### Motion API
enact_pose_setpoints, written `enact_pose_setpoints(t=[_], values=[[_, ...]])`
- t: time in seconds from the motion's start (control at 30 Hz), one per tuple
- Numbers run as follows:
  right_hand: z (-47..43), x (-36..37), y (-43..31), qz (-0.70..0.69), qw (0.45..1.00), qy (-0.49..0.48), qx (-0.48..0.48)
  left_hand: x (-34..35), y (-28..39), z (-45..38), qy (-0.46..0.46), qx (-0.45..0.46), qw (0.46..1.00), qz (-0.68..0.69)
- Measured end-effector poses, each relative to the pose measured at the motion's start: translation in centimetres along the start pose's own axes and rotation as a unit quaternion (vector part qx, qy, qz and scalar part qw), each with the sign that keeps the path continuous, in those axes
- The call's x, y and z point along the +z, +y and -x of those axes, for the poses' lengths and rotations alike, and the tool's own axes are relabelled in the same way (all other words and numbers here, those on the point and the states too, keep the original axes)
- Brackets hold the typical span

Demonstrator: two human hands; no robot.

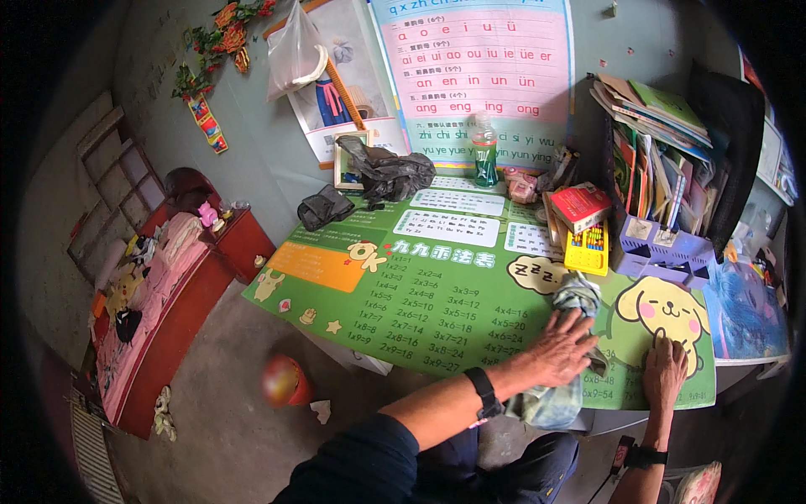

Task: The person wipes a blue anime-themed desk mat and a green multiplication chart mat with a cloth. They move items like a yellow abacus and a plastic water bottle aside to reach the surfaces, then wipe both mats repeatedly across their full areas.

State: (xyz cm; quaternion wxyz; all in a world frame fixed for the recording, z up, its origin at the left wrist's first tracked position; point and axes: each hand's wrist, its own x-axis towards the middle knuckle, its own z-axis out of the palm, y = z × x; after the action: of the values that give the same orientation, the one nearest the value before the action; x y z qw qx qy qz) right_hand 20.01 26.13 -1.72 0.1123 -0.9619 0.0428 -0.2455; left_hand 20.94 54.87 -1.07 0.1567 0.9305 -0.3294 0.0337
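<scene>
My left hand lies palm down on a crumpled grey-green patterned cloth, its fingers spread over the fabric. The bunched upper end shows beyond my fingertips, and the lower end hangs over the desk's front edge. To the right, my right hand rests on the green printed desk mat, over the yellow cartoon dog. Its fingers are bent and no object shows in them; what lies beneath the palm is hidden. Both wrists wear black bands.
Behind my hands are a yellow abacus, a red box, a purple organizer and stacked books. A green-liquid bottle and black plastic bags stand farther back. A red bin is on the floor.
</scene>
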Motion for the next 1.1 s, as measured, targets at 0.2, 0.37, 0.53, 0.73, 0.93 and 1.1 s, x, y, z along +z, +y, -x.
enact_pose_setpoints(t=[0.2, 0.37, 0.53, 0.73, 0.93, 1.1], values=[[-0.1, 0.4, 0.3, 0.005, 1.0, 0.008, -0.019, -3.2, -8.0, 3.8, 0.013, -0.065, 0.996, -0.063], [-0.3, 0.6, 0.7, 0.012, 1.0, -0.002, -0.021, -5.9, -14.7, 7.7, 0.025, -0.118, 0.988, -0.093], [-0.2, 0.9, 0.8, 0.032, 0.999, 0.022, -0.036, -9.4, -20.3, 12.8, -0.008, -0.204, 0.972, -0.113], [-0.3, 0.8, 1.0, 0.022, 0.999, 0.005, -0.028, -13.0, -28.4, 21.0, 0.013, -0.274, 0.945, -0.176], [-0.2, 1.3, 1.3, 0.049, 0.997, 0.035, -0.055, -15.7, -35.3, 30.0, 0.085, -0.279, 0.942, -0.165], [-0.2, 1.4, 1.3, 0.06, 0.997, 0.036, -0.044, -16.5, -38.2, 35.9, 0.086, -0.352, 0.917, -0.167]])
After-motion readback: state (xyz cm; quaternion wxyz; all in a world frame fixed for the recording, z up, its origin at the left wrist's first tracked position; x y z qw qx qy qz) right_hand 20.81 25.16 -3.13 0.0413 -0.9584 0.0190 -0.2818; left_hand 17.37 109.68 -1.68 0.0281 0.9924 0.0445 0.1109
